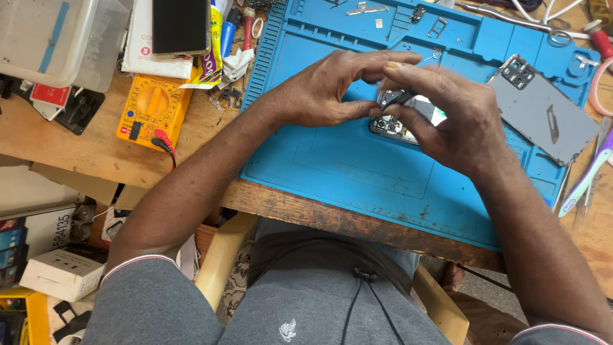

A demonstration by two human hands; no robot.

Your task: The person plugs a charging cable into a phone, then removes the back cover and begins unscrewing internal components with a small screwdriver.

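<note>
An opened phone (397, 126) lies on the blue work mat (357, 172), its camera end and inner parts showing. Above it, my left hand (325, 89) and my right hand (447, 115) meet, fingertips pinched together on a small black part (391, 98). My right hand covers most of the phone. The phone's grey back cover (543, 112) rests on the mat to the right, with a small blade lying on it.
A yellow multimeter (153, 108) with red and black leads sits left of the mat. A dark phone (181, 25), a clear plastic box (57, 38), scissors (530, 22), tweezers (584, 179) and small metal parts surround the mat. Boxes lie below the wooden bench edge.
</note>
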